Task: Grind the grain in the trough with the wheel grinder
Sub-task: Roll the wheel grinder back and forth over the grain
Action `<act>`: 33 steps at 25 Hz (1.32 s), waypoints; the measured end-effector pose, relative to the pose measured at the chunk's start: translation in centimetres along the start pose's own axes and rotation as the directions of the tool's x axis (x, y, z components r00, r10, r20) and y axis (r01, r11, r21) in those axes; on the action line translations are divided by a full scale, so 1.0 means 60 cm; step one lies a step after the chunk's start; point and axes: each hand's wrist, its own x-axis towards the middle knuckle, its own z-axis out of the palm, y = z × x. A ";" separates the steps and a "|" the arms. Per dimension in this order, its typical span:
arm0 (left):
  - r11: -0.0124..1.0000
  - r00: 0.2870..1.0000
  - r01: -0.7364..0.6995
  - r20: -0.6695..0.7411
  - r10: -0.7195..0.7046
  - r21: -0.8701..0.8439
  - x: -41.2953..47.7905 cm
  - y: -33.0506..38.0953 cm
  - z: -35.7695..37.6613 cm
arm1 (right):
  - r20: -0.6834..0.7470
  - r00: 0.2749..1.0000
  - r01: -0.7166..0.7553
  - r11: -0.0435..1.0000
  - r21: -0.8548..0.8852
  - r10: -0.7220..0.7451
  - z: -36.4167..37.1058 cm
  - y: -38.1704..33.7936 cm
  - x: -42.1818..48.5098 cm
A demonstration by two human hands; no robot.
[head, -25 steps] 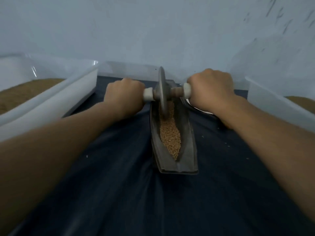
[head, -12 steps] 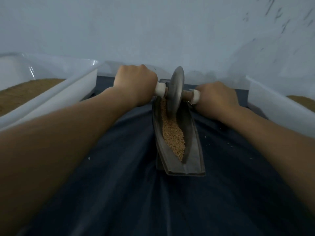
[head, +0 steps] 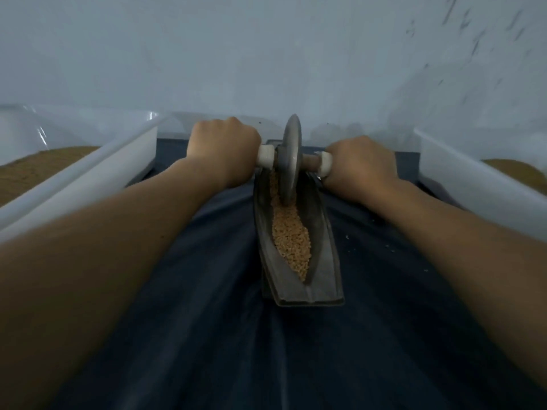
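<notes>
Wheel grinder (head: 291, 164) stands straighter — left hand (head: 225, 152), right hand (head: 361, 167) gripping it.

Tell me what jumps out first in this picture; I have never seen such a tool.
The grey wheel grinder stands on edge toward the far end of a long dark trough, in the middle of the view, its rim down in the tan grain. The left hand and the right hand grip it, one on each side. The trough lies on a dark blue cloth.
</notes>
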 end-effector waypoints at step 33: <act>0.960 0.965 -0.221 -0.183 0.189 -0.173 -0.123 -0.064 0.060 | -0.414 0.824 0.277 0.912 -0.302 -0.387 0.001 0.034 -0.081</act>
